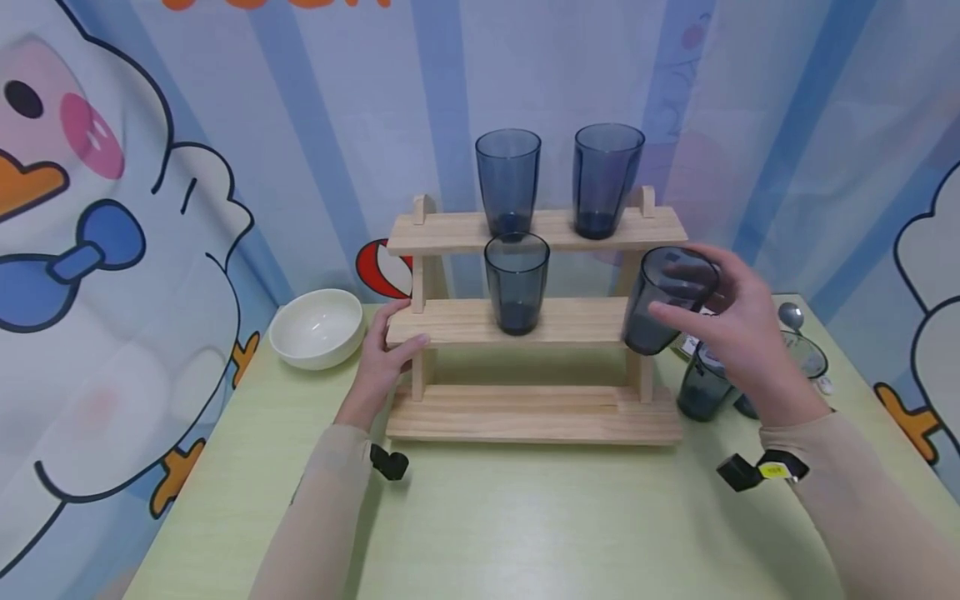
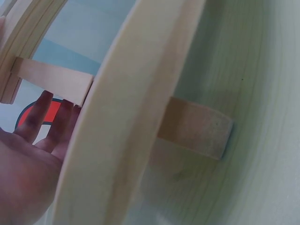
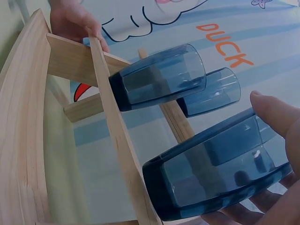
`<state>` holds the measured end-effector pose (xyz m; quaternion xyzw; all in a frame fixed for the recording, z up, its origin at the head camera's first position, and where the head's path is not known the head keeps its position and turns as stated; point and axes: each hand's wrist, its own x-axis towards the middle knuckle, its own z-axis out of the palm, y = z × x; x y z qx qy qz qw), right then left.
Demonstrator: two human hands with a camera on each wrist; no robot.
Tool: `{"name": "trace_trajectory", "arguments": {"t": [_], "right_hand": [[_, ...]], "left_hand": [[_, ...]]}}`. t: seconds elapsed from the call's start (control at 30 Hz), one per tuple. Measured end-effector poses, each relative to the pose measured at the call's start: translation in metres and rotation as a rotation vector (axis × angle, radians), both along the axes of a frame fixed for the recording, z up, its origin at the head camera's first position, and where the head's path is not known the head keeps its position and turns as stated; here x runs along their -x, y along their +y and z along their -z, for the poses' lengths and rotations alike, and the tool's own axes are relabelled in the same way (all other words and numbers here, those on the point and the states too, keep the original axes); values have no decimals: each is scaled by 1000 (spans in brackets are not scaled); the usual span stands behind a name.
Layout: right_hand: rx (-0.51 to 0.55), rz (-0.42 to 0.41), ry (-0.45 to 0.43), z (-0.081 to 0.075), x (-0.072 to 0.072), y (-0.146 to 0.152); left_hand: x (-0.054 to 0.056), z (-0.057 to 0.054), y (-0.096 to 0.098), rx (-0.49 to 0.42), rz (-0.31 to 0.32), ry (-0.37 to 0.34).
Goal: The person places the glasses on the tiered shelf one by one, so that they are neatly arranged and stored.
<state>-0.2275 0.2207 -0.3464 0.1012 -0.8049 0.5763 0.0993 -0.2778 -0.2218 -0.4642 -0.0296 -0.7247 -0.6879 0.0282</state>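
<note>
A three-tier wooden shelf [image 1: 517, 425] stands on the table. My left hand [image 1: 384, 358] holds the left end of its middle board, thumb at the front; in the left wrist view, the fingers [image 2: 38, 112] reach beside an upright. At the right end of that board, my right hand [image 1: 738, 325] grips a tilted blue-tinted glass tumbler [image 1: 651, 321]. The tumbler's base [image 3: 157, 192] is close to the board in the right wrist view; contact is unclear. Another tumbler [image 1: 517, 287] stands mid-board. Two more, a left one [image 1: 508, 179] and a right one [image 1: 606, 179], stand on the top board.
Left of the shelf sits a white bowl [image 1: 318, 329]. More glassware, including a tumbler [image 1: 703, 387], stands on the right behind my right hand, partly hidden. A spoon [image 1: 791, 316] shows near the table's back edge. A cartoon-printed curtain [image 1: 315, 125] hangs behind.
</note>
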Motion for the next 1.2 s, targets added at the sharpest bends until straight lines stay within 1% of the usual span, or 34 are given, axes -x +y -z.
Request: {"name": "trace_trajectory", "arguments": {"t": [0.07,0.27,0.47,0.6,0.87,1.03,1.2], "right_hand": [[-4,-2,-4,0,3,-3],[37,-17,-22,0,16,-15],[41,-6,-21,1,26,-26],[52,-7,-40,0,29,-32],[9,-2,-55,-4,36,-42],[-12,1,-71,-4,40,-45],[-14,-17,-68,-2,43,-48]], "left_hand": [[0,0,0,2,2,2],[1,0,-1,-1,8,0],[1,0,-1,-5,8,4],[0,0,0,-3,6,9],[0,1,-1,2,3,7],[0,1,-1,-2,7,8],[0,1,-1,-14,8,0]]}}
